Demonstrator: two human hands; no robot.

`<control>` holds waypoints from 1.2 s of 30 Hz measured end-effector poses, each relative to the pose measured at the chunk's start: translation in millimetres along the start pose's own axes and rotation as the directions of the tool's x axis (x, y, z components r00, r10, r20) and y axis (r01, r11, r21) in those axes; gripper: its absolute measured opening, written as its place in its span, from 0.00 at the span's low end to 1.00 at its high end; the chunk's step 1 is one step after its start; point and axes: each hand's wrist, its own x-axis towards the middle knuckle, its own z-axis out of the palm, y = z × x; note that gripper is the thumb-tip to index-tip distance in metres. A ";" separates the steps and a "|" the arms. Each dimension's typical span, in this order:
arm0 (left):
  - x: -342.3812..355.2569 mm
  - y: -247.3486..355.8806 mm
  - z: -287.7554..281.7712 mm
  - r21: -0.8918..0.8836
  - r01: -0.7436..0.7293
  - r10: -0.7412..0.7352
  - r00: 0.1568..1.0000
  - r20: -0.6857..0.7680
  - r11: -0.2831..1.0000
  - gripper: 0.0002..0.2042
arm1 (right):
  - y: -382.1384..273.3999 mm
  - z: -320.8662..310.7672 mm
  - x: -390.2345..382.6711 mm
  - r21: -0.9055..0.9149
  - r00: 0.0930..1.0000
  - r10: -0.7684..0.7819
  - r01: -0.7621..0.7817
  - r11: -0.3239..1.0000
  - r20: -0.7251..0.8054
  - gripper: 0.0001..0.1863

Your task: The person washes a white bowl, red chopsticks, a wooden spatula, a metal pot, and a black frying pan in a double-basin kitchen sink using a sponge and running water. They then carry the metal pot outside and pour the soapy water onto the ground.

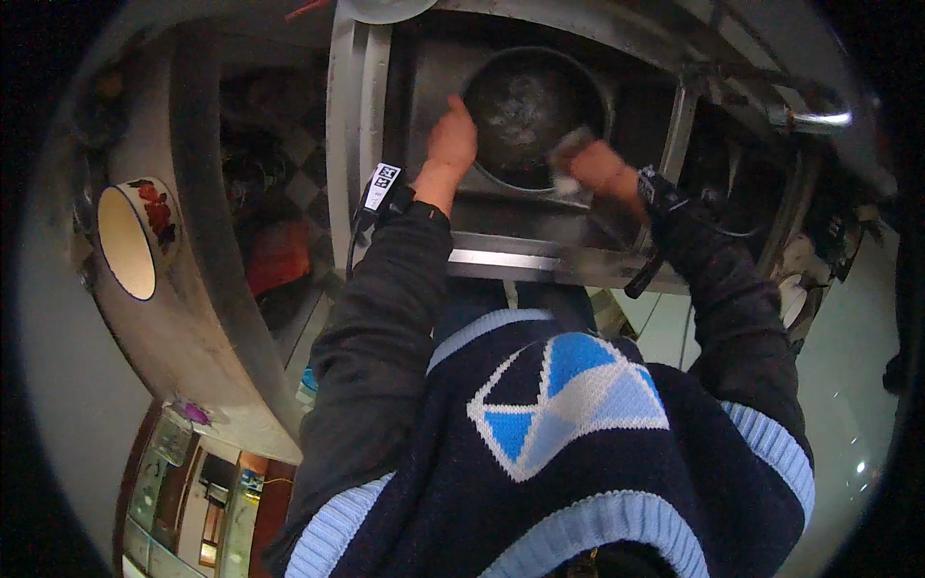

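Navy vest (578, 433); round pan (496, 135), mouth up

Cream pot (135, 241) with red floral pattern standing on worn ledge (198, 337), far left. Purple item (197, 413) near ledge's lower end. Red object (279, 258) lower down, right of ledge.

Dark round pan (525, 120), upper centre, opening up, whitish patches inside; pale pad (561, 179), blurred, at lower-right rim.
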 end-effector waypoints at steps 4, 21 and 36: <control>-0.1 0.8 -2.4 0.009 0.051 -0.051 0.999 0.015 0.999 0.16 | 69.2 16.5 -9.6 -0.219 0.918 0.012 -0.108 0.970 -0.396 0.16; 3.4 8.4 6.2 -0.211 0.119 -0.114 0.993 0.037 0.970 0.27 | -74.7 -76.6 52.7 0.920 0.885 0.262 -0.391 -0.031 0.385 0.44; 10.4 -12.8 24.1 -0.133 0.043 -0.034 0.997 0.065 0.990 0.28 | 119.0 -21.3 99.8 0.885 0.945 0.095 0.256 0.389 -0.315 0.24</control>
